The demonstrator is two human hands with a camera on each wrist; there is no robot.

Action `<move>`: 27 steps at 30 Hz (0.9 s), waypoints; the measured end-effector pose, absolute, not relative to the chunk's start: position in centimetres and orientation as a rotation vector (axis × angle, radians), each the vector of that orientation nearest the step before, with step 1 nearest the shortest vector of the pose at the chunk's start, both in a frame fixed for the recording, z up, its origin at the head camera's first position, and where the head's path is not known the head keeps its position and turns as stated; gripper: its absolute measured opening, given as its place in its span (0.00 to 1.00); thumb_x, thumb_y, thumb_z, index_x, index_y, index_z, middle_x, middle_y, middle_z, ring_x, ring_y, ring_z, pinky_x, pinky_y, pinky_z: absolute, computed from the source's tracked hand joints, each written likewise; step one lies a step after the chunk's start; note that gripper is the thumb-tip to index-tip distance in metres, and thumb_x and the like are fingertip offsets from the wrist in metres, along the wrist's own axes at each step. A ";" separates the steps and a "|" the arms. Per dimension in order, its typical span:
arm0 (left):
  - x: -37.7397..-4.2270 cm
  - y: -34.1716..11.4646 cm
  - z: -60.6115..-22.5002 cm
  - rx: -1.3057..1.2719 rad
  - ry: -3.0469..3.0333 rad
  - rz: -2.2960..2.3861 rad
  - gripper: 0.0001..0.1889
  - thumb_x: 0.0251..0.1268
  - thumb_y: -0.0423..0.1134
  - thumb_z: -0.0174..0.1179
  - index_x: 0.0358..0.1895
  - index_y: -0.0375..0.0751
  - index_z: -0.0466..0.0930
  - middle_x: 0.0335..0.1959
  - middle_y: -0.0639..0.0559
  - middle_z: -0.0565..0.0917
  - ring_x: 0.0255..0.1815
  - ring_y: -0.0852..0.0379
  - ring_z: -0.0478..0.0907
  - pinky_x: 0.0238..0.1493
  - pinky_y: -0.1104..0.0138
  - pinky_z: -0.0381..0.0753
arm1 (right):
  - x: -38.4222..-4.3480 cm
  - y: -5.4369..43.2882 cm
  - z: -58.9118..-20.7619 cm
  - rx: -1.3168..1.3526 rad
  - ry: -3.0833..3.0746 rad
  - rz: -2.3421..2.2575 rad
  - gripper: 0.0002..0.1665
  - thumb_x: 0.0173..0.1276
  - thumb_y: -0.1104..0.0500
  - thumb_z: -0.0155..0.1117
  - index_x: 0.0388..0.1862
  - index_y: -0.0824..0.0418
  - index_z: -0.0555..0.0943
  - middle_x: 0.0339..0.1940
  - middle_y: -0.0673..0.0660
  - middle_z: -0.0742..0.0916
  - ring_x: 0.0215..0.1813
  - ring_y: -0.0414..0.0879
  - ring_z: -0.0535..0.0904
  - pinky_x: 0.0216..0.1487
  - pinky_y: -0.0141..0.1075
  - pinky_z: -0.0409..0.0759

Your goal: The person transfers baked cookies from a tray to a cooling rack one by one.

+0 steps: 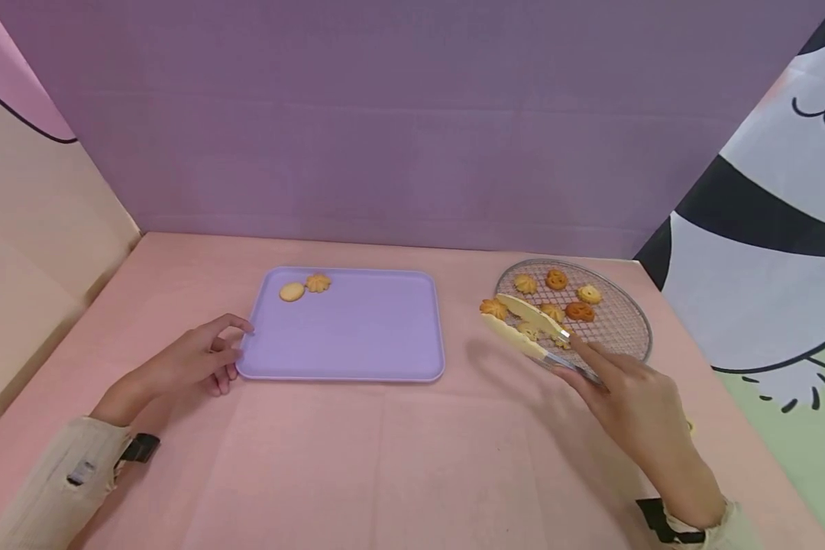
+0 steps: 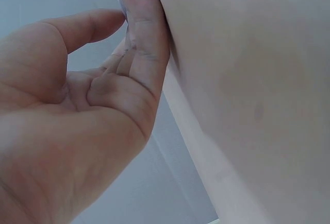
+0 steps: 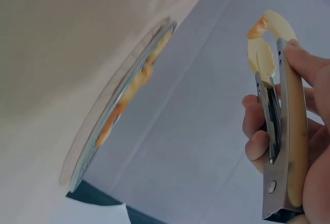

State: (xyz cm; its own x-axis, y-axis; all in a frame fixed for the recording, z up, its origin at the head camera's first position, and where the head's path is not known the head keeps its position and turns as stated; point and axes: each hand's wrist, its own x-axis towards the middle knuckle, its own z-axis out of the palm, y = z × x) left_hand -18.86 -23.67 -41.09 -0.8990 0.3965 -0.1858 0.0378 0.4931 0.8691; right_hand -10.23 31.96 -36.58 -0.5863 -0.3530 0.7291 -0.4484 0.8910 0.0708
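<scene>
My left hand (image 1: 189,357) is at the left edge of a purple rectangular tray (image 1: 357,344), thumb and fingers pinching its rim. Two cookies lie in the tray's far left corner: a smooth oval cookie (image 1: 292,292) and a flower-shaped cookie (image 1: 318,283). Over on the right, my right hand (image 1: 632,405) grips metal tongs (image 1: 522,344) with pale, scalloped tips. Between those tips sits a browned, ridged cookie (image 1: 493,308), also seen in the right wrist view as an orange-brown cookie (image 3: 258,27). The tongs are raised above the table, overlapping the near left part of a round wire rack (image 1: 626,328).
Several cookies lie on the rack, among them a pretzel-shaped cookie (image 1: 580,312) and a round pale cookie (image 1: 589,294). A small yellow piece (image 1: 690,425) shows behind the right wrist. A purple wall (image 1: 412,153) rises along the far edge of the pink table (image 1: 385,458).
</scene>
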 end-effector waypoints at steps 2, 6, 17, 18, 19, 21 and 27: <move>-18.8 -23.7 -41.1 0.367 2.382 1.372 0.23 0.73 0.28 0.52 0.67 0.34 0.60 0.23 0.44 0.79 0.19 0.49 0.79 0.24 0.61 0.84 | -10.1 32.5 -36.6 0.544 -2.256 0.153 0.41 0.72 0.28 0.46 0.53 0.61 0.86 0.39 0.65 0.89 0.34 0.61 0.86 0.26 0.55 0.80; -18.8 -23.7 -41.1 0.377 2.385 1.372 0.23 0.73 0.27 0.52 0.67 0.34 0.60 0.23 0.44 0.79 0.19 0.49 0.79 0.24 0.61 0.84 | -10.0 33.5 -36.8 0.497 -2.265 0.160 0.42 0.72 0.27 0.46 0.54 0.61 0.86 0.38 0.65 0.89 0.31 0.59 0.86 0.24 0.54 0.78; -18.6 -23.5 -41.0 0.391 2.407 1.357 0.23 0.73 0.28 0.53 0.67 0.34 0.60 0.23 0.43 0.80 0.20 0.49 0.79 0.24 0.61 0.84 | -10.1 36.7 -37.0 0.435 -2.237 0.156 0.35 0.69 0.32 0.57 0.54 0.60 0.86 0.14 0.56 0.82 0.17 0.50 0.76 0.13 0.42 0.63; -18.6 -23.5 -41.0 0.393 2.410 1.355 0.23 0.73 0.28 0.53 0.67 0.34 0.60 0.23 0.43 0.80 0.20 0.49 0.79 0.24 0.61 0.84 | -10.1 37.1 -37.0 0.431 -2.243 0.154 0.34 0.68 0.33 0.59 0.54 0.60 0.86 0.14 0.56 0.82 0.16 0.50 0.75 0.13 0.41 0.61; -18.6 -23.5 -41.0 0.393 2.409 1.354 0.23 0.73 0.28 0.53 0.67 0.34 0.60 0.24 0.43 0.80 0.20 0.49 0.79 0.24 0.61 0.84 | -10.1 37.4 -37.1 0.423 -2.251 0.153 0.33 0.67 0.34 0.61 0.54 0.60 0.86 0.14 0.55 0.81 0.16 0.49 0.75 0.13 0.40 0.60; -18.6 -23.5 -41.0 0.394 2.410 1.352 0.23 0.73 0.28 0.53 0.67 0.34 0.60 0.24 0.43 0.80 0.20 0.49 0.79 0.25 0.61 0.84 | -10.0 38.0 -37.2 0.415 -2.267 0.156 0.32 0.65 0.37 0.65 0.54 0.60 0.86 0.14 0.56 0.81 0.16 0.48 0.74 0.13 0.39 0.59; -18.6 -23.5 -41.0 0.391 2.408 1.354 0.23 0.73 0.28 0.53 0.67 0.33 0.59 0.25 0.43 0.80 0.21 0.49 0.79 0.25 0.60 0.84 | -10.0 39.5 -37.6 0.352 -2.315 0.166 0.29 0.54 0.50 0.77 0.52 0.64 0.86 0.20 0.63 0.86 0.14 0.50 0.72 0.12 0.40 0.59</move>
State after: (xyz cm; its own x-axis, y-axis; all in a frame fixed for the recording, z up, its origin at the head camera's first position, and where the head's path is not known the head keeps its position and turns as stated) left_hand -18.57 -23.55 -41.04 -0.9010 0.4011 -0.1650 0.0673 0.5053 0.8603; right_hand -9.97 39.55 -37.60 -0.6626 -0.2012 0.7214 -0.3019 0.9533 -0.0114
